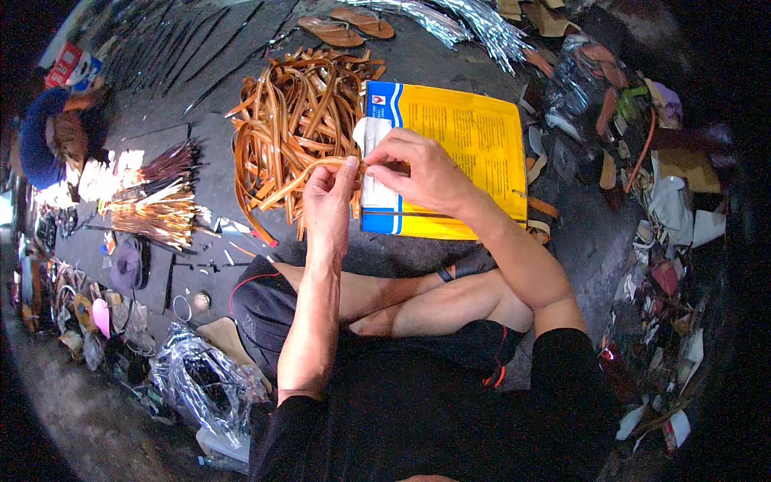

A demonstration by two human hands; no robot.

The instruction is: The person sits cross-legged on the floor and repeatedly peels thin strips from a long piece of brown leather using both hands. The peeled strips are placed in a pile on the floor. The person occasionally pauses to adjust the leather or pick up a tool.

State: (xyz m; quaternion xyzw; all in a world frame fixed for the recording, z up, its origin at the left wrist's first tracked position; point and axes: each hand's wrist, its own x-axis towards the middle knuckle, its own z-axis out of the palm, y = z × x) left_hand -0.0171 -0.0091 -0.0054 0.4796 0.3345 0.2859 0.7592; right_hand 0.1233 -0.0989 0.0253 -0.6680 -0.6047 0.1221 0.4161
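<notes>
My left hand point(328, 201) pinches a glossy brown strap point(299, 178) between thumb and finger, close to one end. The strap trails back to the left, into a tangled pile of similar straps point(297, 112). Right beside it, my right hand point(426, 170) is closed, its fingertips almost meeting the left thumb at the strap's end. What those fingertips hold is too small to make out. Both hands are over the left edge of a yellow and blue printed sack point(474, 136) lying flat. A white patch point(376, 193) and a thin brown strip point(434, 215) lie on the sack.
Brown sandals point(345, 30) and silvery strips point(482, 32) lie at the far side. Bundles of dark and tan strips point(157, 205) are spread to the left, near another person point(48, 136). Clear plastic point(205, 377) sits by my left knee. Mixed scraps point(658, 273) line the right.
</notes>
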